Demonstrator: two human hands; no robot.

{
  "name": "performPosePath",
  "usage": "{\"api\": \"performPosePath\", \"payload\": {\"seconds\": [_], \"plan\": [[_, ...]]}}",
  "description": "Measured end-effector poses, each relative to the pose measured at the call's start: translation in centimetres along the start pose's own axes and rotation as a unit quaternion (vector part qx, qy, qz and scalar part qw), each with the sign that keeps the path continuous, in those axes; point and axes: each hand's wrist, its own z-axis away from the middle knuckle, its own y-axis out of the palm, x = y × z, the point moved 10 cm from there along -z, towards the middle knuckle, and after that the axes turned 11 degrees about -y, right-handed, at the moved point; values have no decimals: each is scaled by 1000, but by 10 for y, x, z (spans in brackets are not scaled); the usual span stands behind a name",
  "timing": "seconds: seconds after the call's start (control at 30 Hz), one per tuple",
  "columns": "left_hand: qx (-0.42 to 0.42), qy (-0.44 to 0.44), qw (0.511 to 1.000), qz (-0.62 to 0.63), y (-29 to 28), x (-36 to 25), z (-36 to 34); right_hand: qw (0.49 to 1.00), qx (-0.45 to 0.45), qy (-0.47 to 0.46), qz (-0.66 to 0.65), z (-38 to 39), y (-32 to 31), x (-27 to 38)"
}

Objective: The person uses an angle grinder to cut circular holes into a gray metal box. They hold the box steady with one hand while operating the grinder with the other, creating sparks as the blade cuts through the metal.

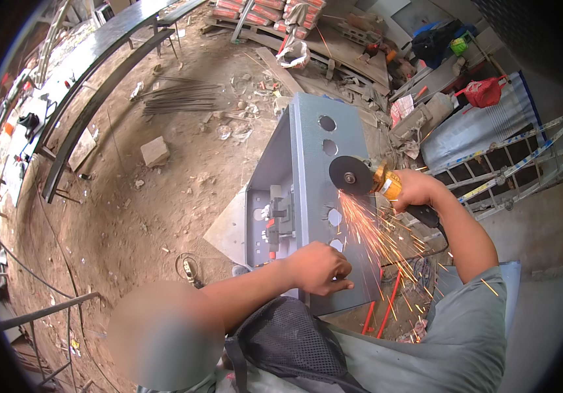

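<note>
My right hand (415, 188) is wrapped round the yellow and black body of an angle grinder (388, 185). Its dark cutting disc (347, 174) meets the top face of a grey metal electrical enclosure (316, 196), near the holes. A stream of orange sparks (370, 229) sprays from the disc toward me and to the right. Several round holes run along that face; a few nearer ones look rough-edged. Curled into a fist, with the thumb sticking out, my left hand (322, 268) rests on the enclosure's near part. Through the open side, electrical parts (281, 216) show inside.
A black cord (435, 249) trails from the grinder. Red metal legs (383, 304) stand below the enclosure. Steel rods (180, 97) and a concrete block (155, 151) lie on the dirt floor. A ladder (517, 160) lies at the right; long metal beams (98, 108) stand at the left.
</note>
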Motion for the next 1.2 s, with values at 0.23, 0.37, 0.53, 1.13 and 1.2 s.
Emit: {"api": "performPosePath", "payload": {"seconds": [0.23,0.37,0.53,1.13,1.2], "plan": [[-15,6,1000,-5,0,-1,2,999,-15,6,40,5,-8,18],[-10,5,1000,-8,4,1,0,999,13,-35,10,-3,-3,19],[-9,-1,1000,-28,4,-1,-1,997,-12,-23,72,-3,-14,13],[36,-34,998,-41,2,-2,-4,987,14,-69,145,-10,-45,44],[35,-31,998,-42,3,-1,-4,986,20,-67,149,-12,-45,47]]}}
